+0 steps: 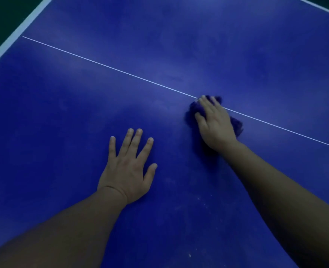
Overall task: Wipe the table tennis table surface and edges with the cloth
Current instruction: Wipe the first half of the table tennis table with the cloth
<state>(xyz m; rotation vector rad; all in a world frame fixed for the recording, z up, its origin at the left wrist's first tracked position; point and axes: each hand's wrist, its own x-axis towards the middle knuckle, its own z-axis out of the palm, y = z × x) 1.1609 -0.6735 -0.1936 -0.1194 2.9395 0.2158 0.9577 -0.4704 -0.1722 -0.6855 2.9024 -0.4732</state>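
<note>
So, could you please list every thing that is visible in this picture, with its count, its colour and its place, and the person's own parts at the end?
blue table tennis table: one, dark blue, fills nearly the whole view.
thin white centre line: one, white, runs diagonally from upper left to right across the table.
wide white edge band: one, white, along the table's upper left edge.
small white specks: several, white, on the table near the bottom, between the arms.
crumpled purple cloth: one, dark purple, on the centre line, under the right hand.
left hand: one, flat on the table, fingers spread.
right hand: one, pressing on the cloth.
</note>
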